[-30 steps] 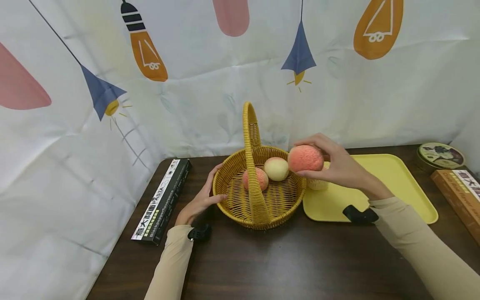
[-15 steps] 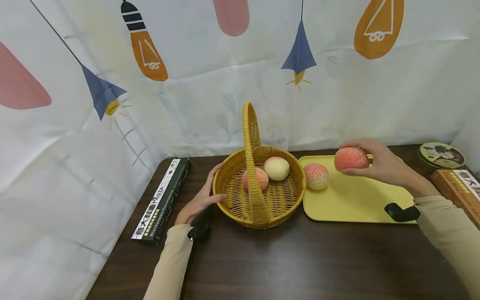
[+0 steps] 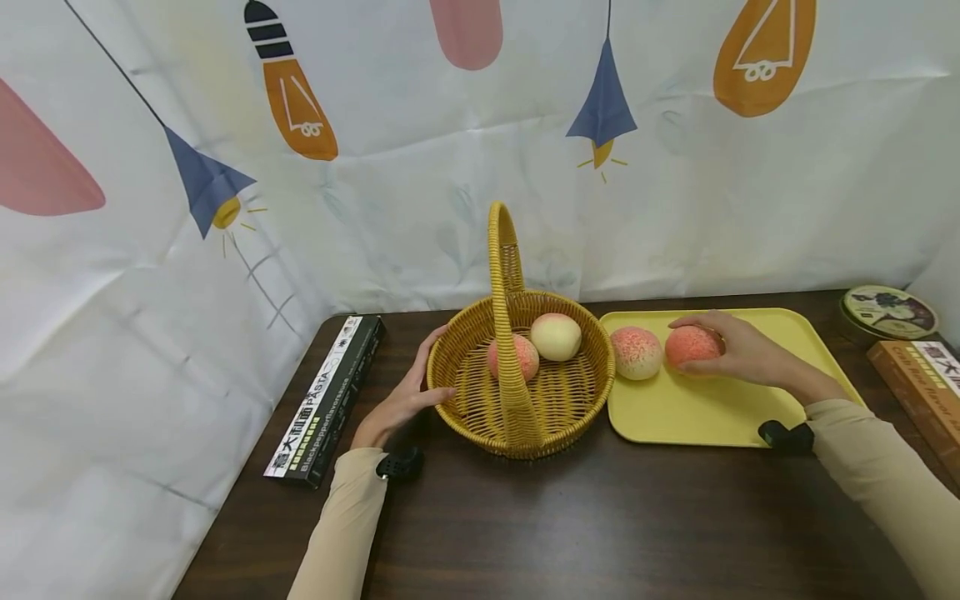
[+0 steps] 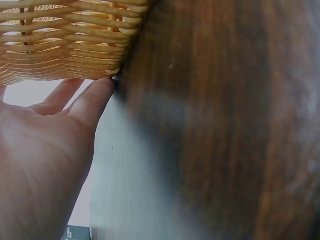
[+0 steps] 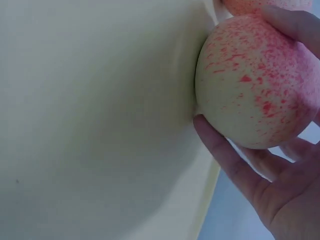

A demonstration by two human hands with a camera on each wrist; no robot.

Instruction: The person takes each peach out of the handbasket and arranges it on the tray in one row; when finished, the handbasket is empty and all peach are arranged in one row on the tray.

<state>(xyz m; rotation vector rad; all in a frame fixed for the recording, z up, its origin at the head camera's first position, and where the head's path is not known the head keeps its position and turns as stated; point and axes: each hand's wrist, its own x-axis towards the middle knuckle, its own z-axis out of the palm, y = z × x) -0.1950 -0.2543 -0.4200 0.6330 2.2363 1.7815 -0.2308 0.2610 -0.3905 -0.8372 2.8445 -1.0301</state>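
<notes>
On the tray (image 3: 697, 417), a pink peach (image 3: 686, 343) in the clasp of the right grip (image 3: 750, 352).

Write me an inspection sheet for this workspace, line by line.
Surface: dark brown table, with a yellow tray lying on it.
Job's things: woven basket containing a cream ball and a pinkish ball; speckled ball on the tray; red ball held down at the tray.
Clutter: black pasta box at left; brown box and round tin at right.
Hands: left hand rests against the basket; right hand grips the red ball.
Cables: nothing seen.
Surroundings: printed white cloth behind and at left.
</notes>
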